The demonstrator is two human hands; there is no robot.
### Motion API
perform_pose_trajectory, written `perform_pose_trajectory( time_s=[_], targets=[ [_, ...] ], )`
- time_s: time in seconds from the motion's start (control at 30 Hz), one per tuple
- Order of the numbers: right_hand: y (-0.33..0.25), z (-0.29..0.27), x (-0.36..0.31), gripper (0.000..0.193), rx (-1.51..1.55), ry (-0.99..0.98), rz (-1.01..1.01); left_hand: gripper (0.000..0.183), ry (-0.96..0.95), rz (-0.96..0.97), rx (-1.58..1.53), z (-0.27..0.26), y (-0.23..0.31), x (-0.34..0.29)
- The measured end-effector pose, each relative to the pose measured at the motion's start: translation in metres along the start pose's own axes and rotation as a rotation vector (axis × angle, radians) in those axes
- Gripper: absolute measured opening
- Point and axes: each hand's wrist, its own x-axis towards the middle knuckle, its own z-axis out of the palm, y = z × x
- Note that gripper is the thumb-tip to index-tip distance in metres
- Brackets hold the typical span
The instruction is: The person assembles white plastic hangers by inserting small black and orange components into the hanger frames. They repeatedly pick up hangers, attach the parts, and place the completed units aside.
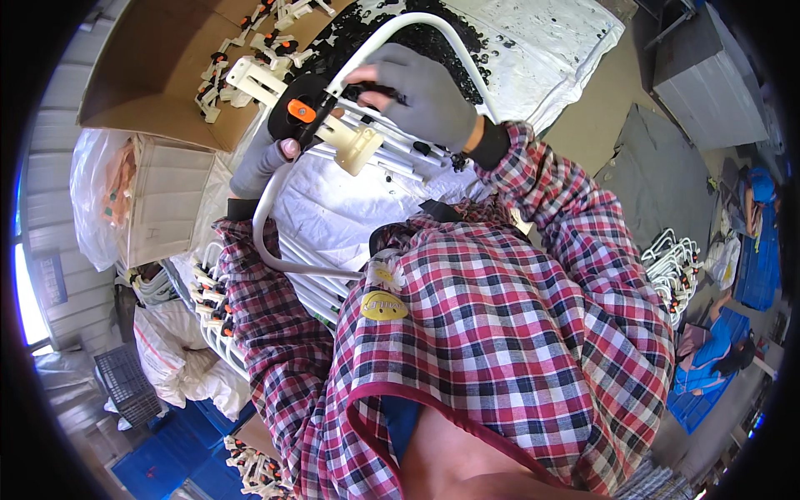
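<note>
A white bent tube frame point(268, 218) is held up in front of my chest, curving in a large loop. On it sits a plastic clamp fitting point(356, 143) with cream arms, a black round body and an orange lever. My left hand point(257, 165), in a grey fingerless glove, is closed round the fitting from the left, thumb near the tube. My right hand point(427, 93), gloved alike, has its fingers curled beside the tube just above the fitting. Whatever lies between those fingertips is hidden.
Behind the frame, small black parts point(467, 62) lie heaped on a white sheet point(554, 42). A cardboard box point(158, 67) holds cream-and-orange fittings point(208, 98). White tubes point(304, 260) lie below my hands. Finished-looking frames point(671, 271) stack at right; another person point(708, 358) sits farther right.
</note>
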Motion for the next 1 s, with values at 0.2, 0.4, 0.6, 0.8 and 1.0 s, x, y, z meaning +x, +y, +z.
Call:
perform_pose_trajectory(
  time_s=[0.2,0.4,0.6,0.8,1.0],
  targets=[
    [-0.003,-0.008,0.041,0.029,-0.295,0.006,-0.403,0.103,-0.01,-0.016,-0.058,-0.003,-0.008,-0.007],
    [0.027,0.008,0.03,0.028,-0.082,-0.044,-0.467,0.098,0.141,-0.054,0.068,-0.029,-0.037,-0.015],
    [-0.001,-0.03,0.06,0.058,-0.287,-0.511,0.016,0.094,0.001,0.074,0.332,-0.018,-0.02,0.005],
    [-0.035,-0.067,0.072,0.06,-0.438,-0.855,0.094,0.091,-0.175,0.204,0.373,0.029,0.001,0.018],
    [-0.036,-0.103,-0.016,0.062,-0.266,0.176,-0.012,0.113,-0.153,0.023,0.228,0.035,0.032,-0.041]
  ],
)
